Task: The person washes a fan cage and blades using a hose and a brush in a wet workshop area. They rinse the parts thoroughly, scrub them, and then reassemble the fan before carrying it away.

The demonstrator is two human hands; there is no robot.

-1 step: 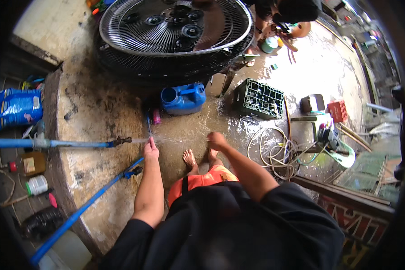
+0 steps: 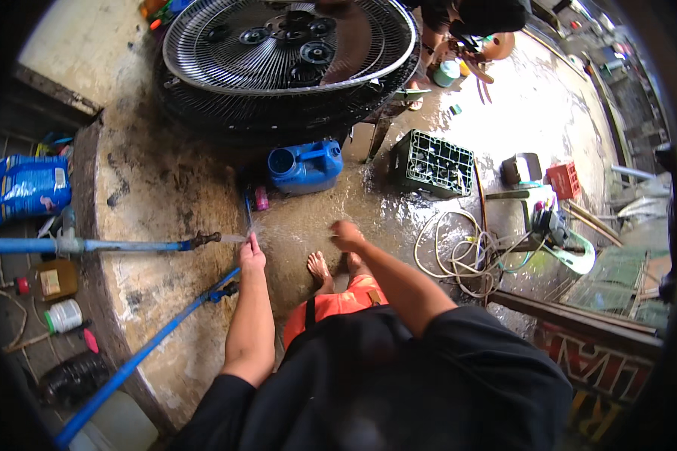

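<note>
Left hand (image 2: 253, 254) closed on a thin blue hose (image 2: 248, 214), just right of the tap (image 2: 205, 239); tap axis horizontal. Right hand (image 2: 346, 234) loosely curled, empty, farther right.

The right hand (image 2: 347, 234) has drawn in toward the person's left, a little nearer the tap (image 2: 205, 239) and the thin jet of water (image 2: 235, 237) than it was, and now hangs over the wet floor (image 2: 399, 218) just above the bare feet (image 2: 331, 269). The left hand (image 2: 252, 255) has slipped slightly lower, its fingers (image 2: 253, 242) at the end of the jet. The spray reaching across toward the right hand looks fainter. The whole view has tipped a touch, so the blue bag (image 2: 28, 186) and the blue jug (image 2: 306, 165) sit slightly lower in the picture.
</note>
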